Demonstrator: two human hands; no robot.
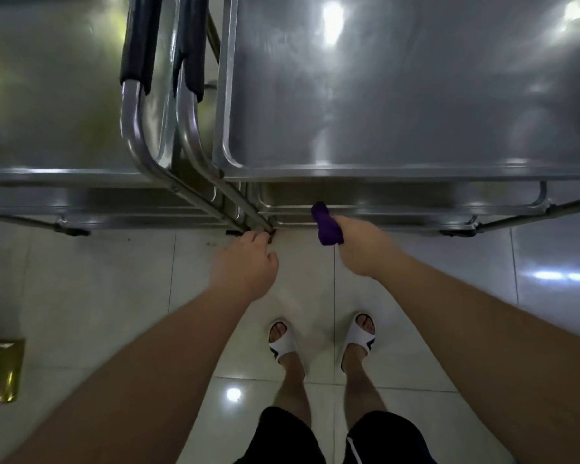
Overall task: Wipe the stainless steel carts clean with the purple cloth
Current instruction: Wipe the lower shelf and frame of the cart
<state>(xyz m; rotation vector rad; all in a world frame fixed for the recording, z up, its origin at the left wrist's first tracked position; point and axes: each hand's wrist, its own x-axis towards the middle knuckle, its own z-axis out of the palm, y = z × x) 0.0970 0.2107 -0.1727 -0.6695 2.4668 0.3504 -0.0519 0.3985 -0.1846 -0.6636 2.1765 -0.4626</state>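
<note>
Two stainless steel carts stand side by side in front of me: the left cart (47, 112) and the right cart (399, 95), both seen from above. My right hand (362, 246) is shut on a bunched purple cloth (325, 226), held against the front edge of the right cart's lower shelves. My left hand (245, 262) reaches low toward the foot of the cart legs (248, 222) where the two carts meet; its fingers curl there, and whether they grip a leg is unclear.
Curved steel handles with black grips (141, 61) rise between the carts. The floor is glossy white tile (114, 296). A gold-coloured object (0, 373) lies at the lower left. My feet in white slides (318, 339) stand just behind the carts.
</note>
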